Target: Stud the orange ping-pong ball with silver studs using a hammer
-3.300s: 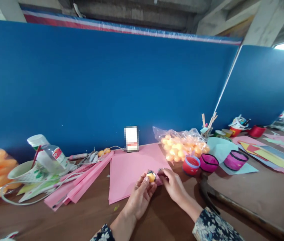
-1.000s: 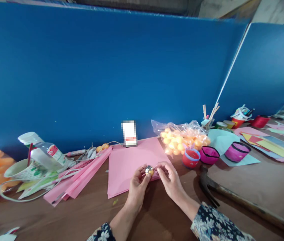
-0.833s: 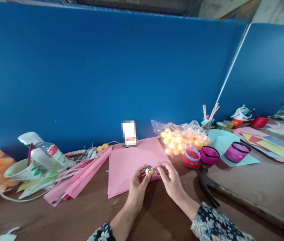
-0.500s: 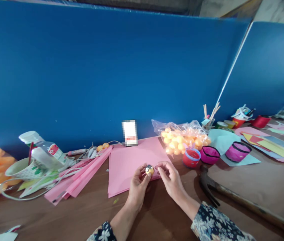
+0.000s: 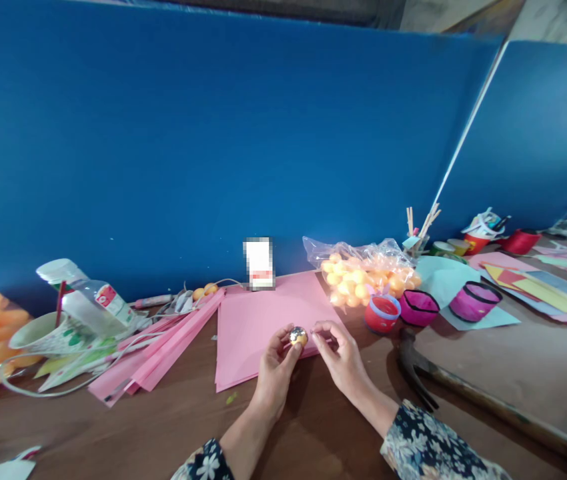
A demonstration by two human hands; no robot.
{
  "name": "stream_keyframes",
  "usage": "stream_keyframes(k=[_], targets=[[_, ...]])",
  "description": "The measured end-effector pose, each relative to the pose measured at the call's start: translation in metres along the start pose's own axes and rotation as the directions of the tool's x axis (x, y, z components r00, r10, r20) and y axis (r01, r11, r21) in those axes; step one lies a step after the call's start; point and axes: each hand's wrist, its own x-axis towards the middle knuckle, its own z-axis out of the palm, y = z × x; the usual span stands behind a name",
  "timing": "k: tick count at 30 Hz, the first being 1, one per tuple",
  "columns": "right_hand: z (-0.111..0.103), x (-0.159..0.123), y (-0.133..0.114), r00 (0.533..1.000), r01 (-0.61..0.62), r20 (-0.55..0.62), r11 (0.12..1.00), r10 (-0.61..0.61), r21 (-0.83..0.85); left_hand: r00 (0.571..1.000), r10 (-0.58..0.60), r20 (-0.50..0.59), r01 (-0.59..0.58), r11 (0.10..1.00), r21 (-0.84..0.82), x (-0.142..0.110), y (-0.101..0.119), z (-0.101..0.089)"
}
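Note:
My left hand (image 5: 274, 373) pinches a small orange ball (image 5: 297, 337) with a shiny silver patch on it, held just above the near edge of a pink paper sheet (image 5: 258, 320). My right hand (image 5: 339, 357) is right beside the ball, thumb and forefinger pressed together on something tiny that I cannot make out. Both hands hover over the brown table (image 5: 163, 427).
A clear bag of orange balls (image 5: 363, 277) lies behind the hands, with a red cup (image 5: 382, 313) and two magenta cups (image 5: 416, 308) beside it. A hammer (image 5: 443, 387) lies at right. Pink paper strips (image 5: 158, 353), a paper cup and a bottle (image 5: 91, 300) crowd the left.
Since 3.3 s ago the view has dipped slightly and the hands have lifted the ball a little. Over the last second both hands stay almost still.

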Motion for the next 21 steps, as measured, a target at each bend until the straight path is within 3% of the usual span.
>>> stream_keyframes(k=[16,21], targets=[[-0.0011,0.0003,0.0008,0.999,-0.016,0.034,1.0,0.016,-0.009,0.999,0.022,0.037,-0.022,1.0,0.01,0.001,-0.0037,-0.0017],[0.0009,-0.0003,-0.0001,0.995,-0.041,0.099,0.996,0.033,0.075,0.998,0.021,0.066,-0.021,1.0,0.001,0.0005,-0.0031,-0.002]])
